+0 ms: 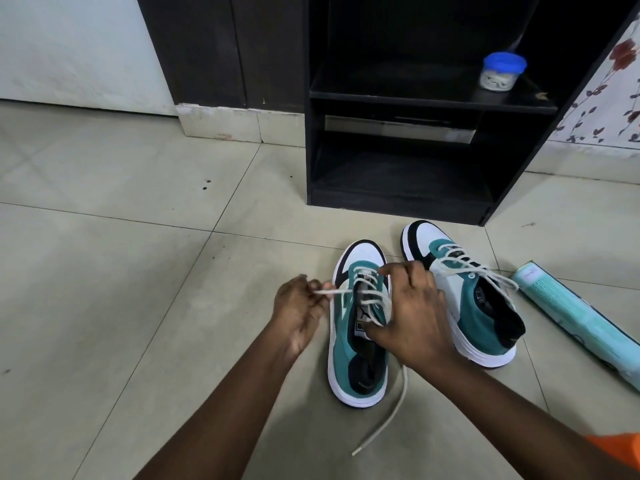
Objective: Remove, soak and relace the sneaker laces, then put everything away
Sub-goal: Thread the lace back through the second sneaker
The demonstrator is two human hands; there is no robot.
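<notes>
tiled floor (138, 202), dark shelf unit (398, 150) upper centre. lower centre: left hand (299, 308) pinches lace (372, 297) end taut; right hand (414, 311) fingers curled on the near sneaker (356, 355), likely steadying it. second sneaker (467, 296) just right.

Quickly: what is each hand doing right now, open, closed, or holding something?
Left hand: pinches the lace end of the near sneaker.
Right hand: fingers curled on that sneaker's laces over the tongue.

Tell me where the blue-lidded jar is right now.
In the head view, the blue-lidded jar stands upper right, on the right end of the black shelf unit's upper shelf, above and behind the two sneakers on the floor.
</notes>
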